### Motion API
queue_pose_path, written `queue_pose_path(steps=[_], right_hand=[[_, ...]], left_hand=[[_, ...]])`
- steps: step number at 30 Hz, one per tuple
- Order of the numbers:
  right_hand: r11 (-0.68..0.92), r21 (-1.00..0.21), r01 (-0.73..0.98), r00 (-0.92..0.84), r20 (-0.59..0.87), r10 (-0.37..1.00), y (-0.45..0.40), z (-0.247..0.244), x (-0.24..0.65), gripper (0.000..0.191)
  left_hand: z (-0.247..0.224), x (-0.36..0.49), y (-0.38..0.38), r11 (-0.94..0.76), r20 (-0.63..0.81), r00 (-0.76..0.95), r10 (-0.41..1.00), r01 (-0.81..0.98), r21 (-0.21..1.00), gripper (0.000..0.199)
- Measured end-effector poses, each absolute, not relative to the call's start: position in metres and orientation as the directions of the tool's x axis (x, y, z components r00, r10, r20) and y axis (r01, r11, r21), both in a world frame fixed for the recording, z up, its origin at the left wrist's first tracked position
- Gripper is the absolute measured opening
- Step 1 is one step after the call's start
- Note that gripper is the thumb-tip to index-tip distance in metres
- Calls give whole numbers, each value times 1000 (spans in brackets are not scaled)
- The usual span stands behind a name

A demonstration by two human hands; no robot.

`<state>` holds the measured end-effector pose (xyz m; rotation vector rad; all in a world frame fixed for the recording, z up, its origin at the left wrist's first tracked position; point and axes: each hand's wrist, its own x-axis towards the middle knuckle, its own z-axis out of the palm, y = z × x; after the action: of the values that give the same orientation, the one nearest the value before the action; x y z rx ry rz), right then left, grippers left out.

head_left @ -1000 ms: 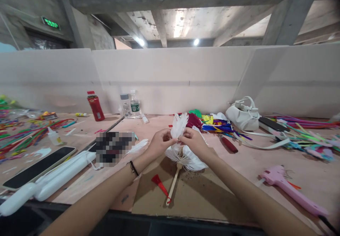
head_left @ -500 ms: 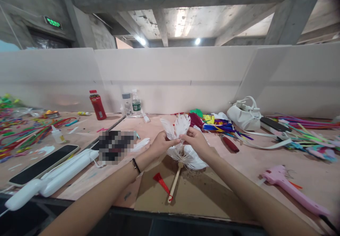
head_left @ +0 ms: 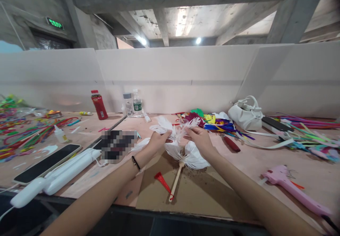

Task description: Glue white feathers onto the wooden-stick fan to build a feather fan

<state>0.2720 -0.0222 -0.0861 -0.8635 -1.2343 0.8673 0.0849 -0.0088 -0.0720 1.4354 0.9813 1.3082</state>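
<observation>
White feathers (head_left: 162,125) are pinched between the thumb and fingers of my left hand (head_left: 157,141). My right hand (head_left: 201,141) grips another white feather (head_left: 194,122) by its lower part, a short way to the right. Just below both hands lies a feather fan (head_left: 196,155), its white plumes spread from the top of a wooden handle (head_left: 176,182). A red tassel (head_left: 162,181) hangs off the handle's lower end. Under the fan is a brown cardboard sheet (head_left: 212,197). My fingers partly hide the feather stems.
A pink glue gun (head_left: 292,190) and a red-handled tool (head_left: 231,143) lie right. Behind are colourful feathers (head_left: 219,127) and a white handbag (head_left: 245,114). Left are phones (head_left: 47,163), a white device (head_left: 70,172), a glue bottle (head_left: 60,134) and drink bottles (head_left: 99,105).
My hands have drawn slightly apart. The feathers that stood bunched upright between them now lean out to the left and right. The fan stays on the cardboard.
</observation>
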Motion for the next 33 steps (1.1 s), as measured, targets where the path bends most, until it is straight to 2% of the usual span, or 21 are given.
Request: queue_pose_path(steps=[6, 13, 17, 21, 29, 33], right_hand=[[534, -835, 134, 87, 547, 832, -30, -82, 274, 41], [736, -621, 270, -245, 695, 676, -51, -73, 264, 20], [824, -492, 280, -384, 729, 566, -58, -73, 263, 34], [901, -280, 333, -533, 732, 424, -59, -73, 267, 47], [923, -89, 375, -574, 759, 306, -62, -71, 273, 47], [945, -90, 315, -572, 777, 264, -79, -61, 268, 38]], left_hand=[[-73, 79, -2, -318, 320, 76, 944, -43, 947, 31], [-67, 70, 5, -346, 345, -33, 938, -19, 938, 28], [-62, 70, 6, -361, 361, -88, 928, 17, 933, 25], [-61, 74, 3, -368, 375, -101, 922, 85, 926, 22], [-59, 80, -1, -361, 411, -139, 901, 285, 888, 25], [-59, 76, 10, -350, 434, -171, 885, 370, 860, 15]])
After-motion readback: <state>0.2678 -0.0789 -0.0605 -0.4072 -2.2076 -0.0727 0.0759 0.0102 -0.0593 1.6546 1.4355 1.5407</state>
